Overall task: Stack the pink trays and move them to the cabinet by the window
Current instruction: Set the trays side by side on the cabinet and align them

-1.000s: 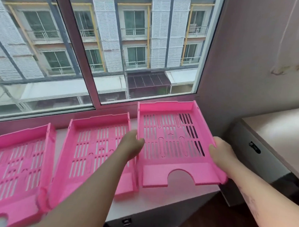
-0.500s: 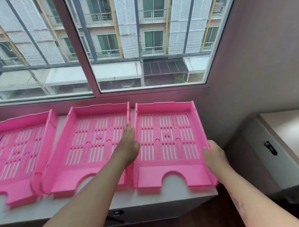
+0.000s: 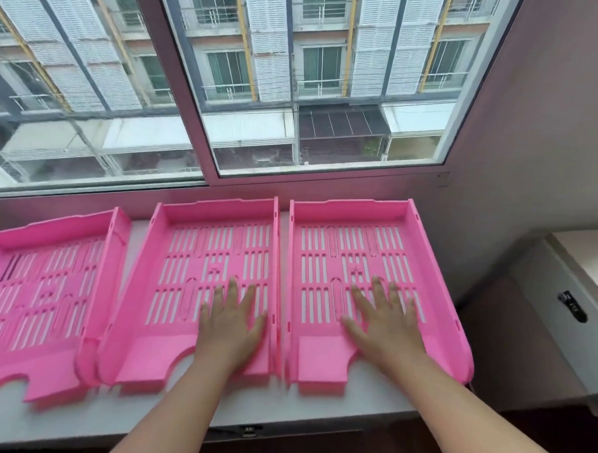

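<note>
Three pink slotted trays lie side by side on the white cabinet top (image 3: 186, 416) under the window. The right tray (image 3: 436, 266) sits flat near the wall. The middle tray (image 3: 186, 255) lies close beside it. The left tray (image 3: 41, 283) runs off the frame's left edge, and the middle tray's front corner overlaps it. My left hand (image 3: 233, 322) rests flat, fingers spread, on the middle tray's floor near its right wall. My right hand (image 3: 382, 319) rests flat with spread fingers on the right tray's floor. Neither hand grips anything.
A large window (image 3: 296, 89) with a slanted frame runs behind the trays. A plain wall (image 3: 541, 134) closes the right side. A lower cabinet with a black latch (image 3: 573, 306) stands at the right. A small latch (image 3: 247, 429) shows on the cabinet front below.
The right tray has been set down flat beside the middle one. Both hands let go of its side walls and now lie open on the tray floors.
</note>
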Demonstrator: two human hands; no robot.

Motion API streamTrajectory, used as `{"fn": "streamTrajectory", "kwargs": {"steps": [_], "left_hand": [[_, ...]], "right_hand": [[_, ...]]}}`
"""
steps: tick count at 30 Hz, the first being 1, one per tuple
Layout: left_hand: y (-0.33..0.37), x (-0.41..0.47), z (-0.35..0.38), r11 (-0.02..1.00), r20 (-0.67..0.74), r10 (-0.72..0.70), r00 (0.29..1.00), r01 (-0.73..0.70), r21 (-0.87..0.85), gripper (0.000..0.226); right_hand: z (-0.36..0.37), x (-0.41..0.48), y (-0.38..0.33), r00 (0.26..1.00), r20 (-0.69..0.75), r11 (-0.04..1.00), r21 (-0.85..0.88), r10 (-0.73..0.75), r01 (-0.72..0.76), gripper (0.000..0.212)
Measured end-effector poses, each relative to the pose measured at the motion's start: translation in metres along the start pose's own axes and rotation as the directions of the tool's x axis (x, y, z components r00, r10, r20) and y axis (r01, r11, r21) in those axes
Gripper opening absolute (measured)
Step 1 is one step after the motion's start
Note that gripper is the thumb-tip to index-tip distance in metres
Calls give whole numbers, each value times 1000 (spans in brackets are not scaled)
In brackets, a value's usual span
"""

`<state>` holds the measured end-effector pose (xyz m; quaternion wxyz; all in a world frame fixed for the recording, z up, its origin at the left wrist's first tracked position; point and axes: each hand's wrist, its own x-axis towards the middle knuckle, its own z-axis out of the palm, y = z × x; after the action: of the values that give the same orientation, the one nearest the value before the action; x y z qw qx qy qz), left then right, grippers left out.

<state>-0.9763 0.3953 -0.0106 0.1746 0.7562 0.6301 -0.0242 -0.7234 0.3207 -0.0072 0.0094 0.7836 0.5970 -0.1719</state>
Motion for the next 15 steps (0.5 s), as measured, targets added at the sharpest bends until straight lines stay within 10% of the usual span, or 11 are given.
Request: {"fn": "streamTrajectory", "kwargs": {"steps": [15], "left_hand": [[-4,42,-2,994,-1,40,999,-39,105,70]], "right_hand": [[-2,60,-18,999,-31,999,-34,-21,20,70]]}}
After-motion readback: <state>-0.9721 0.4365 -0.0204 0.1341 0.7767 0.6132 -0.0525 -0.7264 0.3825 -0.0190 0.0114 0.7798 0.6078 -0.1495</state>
